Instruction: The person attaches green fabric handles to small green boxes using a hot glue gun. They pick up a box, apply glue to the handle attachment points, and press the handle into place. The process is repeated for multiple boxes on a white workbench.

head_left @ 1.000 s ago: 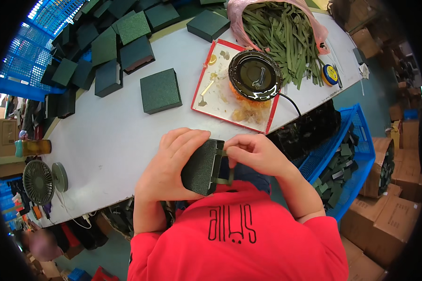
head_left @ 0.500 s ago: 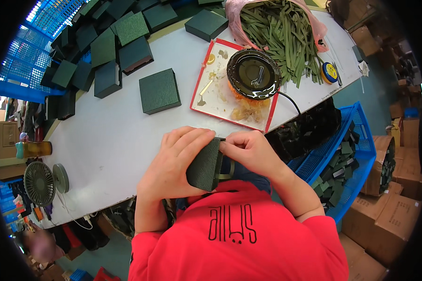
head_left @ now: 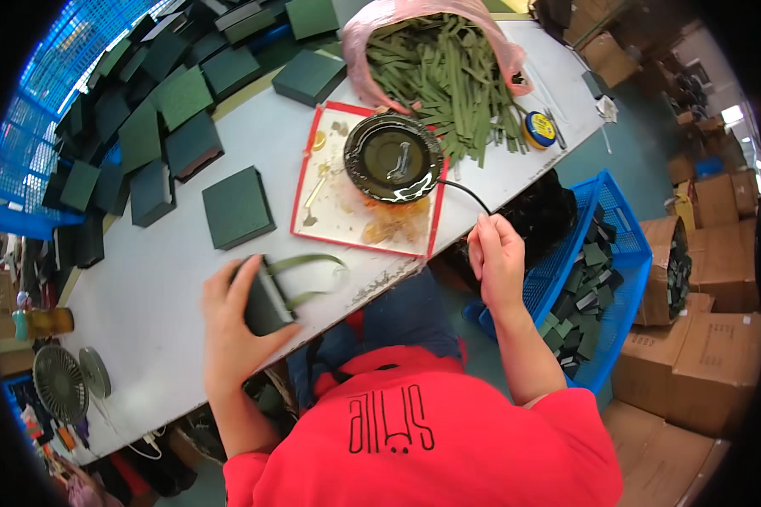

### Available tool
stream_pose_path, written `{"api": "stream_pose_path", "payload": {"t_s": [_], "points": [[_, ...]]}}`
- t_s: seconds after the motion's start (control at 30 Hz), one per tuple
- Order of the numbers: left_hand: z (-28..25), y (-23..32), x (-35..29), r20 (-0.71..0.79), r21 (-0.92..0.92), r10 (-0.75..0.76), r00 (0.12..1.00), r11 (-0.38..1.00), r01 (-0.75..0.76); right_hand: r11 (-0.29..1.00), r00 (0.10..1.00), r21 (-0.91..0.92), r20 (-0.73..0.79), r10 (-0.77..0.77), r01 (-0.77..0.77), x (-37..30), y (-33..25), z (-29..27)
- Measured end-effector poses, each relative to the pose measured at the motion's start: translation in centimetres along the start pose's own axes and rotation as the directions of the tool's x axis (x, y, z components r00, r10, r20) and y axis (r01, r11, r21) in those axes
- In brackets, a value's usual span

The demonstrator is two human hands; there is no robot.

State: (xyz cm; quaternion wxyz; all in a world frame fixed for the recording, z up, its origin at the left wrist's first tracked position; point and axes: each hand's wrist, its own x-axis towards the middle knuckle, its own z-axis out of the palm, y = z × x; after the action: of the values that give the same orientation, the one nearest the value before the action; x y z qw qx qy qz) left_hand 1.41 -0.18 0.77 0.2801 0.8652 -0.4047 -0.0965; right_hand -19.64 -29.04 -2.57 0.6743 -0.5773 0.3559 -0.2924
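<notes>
My left hand [head_left: 227,325] is wrapped around a small dark green box [head_left: 266,304] above the table's front edge. A loop of green ribbon [head_left: 309,259] sticks out from the box's right side; its far part is blurred. To the right, my right hand [head_left: 500,266] is raised with thumb and fingers pinched together, apart from the box. Whether anything lies between those fingertips is too small to tell. The black cord [head_left: 469,191] of a round black pot [head_left: 393,160] passes close to them. A larger green box [head_left: 238,208] lies flat on the table beyond my left hand.
The pot stands on a stained, red-rimmed white tray [head_left: 313,207]. Behind it a pink bag [head_left: 359,59] spills green ribbon strips [head_left: 431,76] beside a round tin [head_left: 539,130]. Green boxes [head_left: 190,148] pile up far left; a fan [head_left: 60,384] stands near left. A blue crate [head_left: 621,287] holds small green pieces.
My hands have parted. The left has carried the box left, over the table, and the ribbon loop now stands out from it. The right has let go and moved right. The view has shifted.
</notes>
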Motion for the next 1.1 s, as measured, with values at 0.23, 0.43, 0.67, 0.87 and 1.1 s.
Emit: {"api": "stream_pose_path", "payload": {"t_s": [0.23,0.43,0.67,0.87,1.1], "points": [[-1.4,-3.8,-1.6,-0.103,0.104,-0.267,0.958,0.955,0.277,0.74,0.904,-0.641,-0.166,-0.395,0.206,8.6,1.1,-4.8],[-2.2,-6.1,-2.2,-0.045,-0.153,-0.504,0.863,0.857,0.493,0.545,0.941,-0.838,-0.188,-0.281,-0.004,12.7,1.0,-3.6],[-3.1,-7.2,-3.2,-0.394,-0.163,-0.113,0.912,0.985,0.052,0.616,0.95,-0.786,-0.149,-0.274,0.054,13.1,1.7,-4.3],[-2.5,-1.5,-1.2,-0.227,0.248,0.19,0.955,0.96,-0.132,0.868,0.94,-0.47,-0.195,-0.279,0.16,11.9,2.7,-4.9],[-1.3,0.0,-0.8,0.137,0.297,-0.002,0.991,0.954,-0.039,0.925,0.975,-0.348,-0.103,-0.199,0.152,8.9,0.3,-4.3]]}}
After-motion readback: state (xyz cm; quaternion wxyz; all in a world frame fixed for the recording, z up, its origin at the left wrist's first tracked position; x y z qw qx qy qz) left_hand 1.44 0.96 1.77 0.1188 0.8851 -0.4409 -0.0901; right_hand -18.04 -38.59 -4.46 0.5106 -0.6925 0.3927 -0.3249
